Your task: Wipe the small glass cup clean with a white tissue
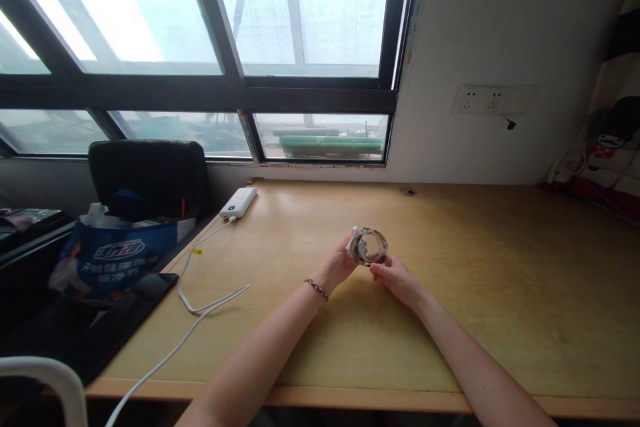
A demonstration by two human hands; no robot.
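Above the wooden table, a shiny ring-shaped thing (356,250) is held up between my two hands. It looks like a silvery or clear band around an open middle, with a small white piece at its upper left; its exact kind I cannot make out. My left hand (341,261) is closed around the ring's left side, by the white piece, and a beaded bracelet (317,289) circles that wrist. At the lower right edge of the ring, the thumb and fingers of my right hand (395,277) pinch it.
A white power bank (239,203) lies at the table's back left corner, its white cable (187,303) running down to the front edge. Left of the table (500,307) stand a black chair (150,173) and a blue bag (120,253). Wall sockets (483,100) are behind.
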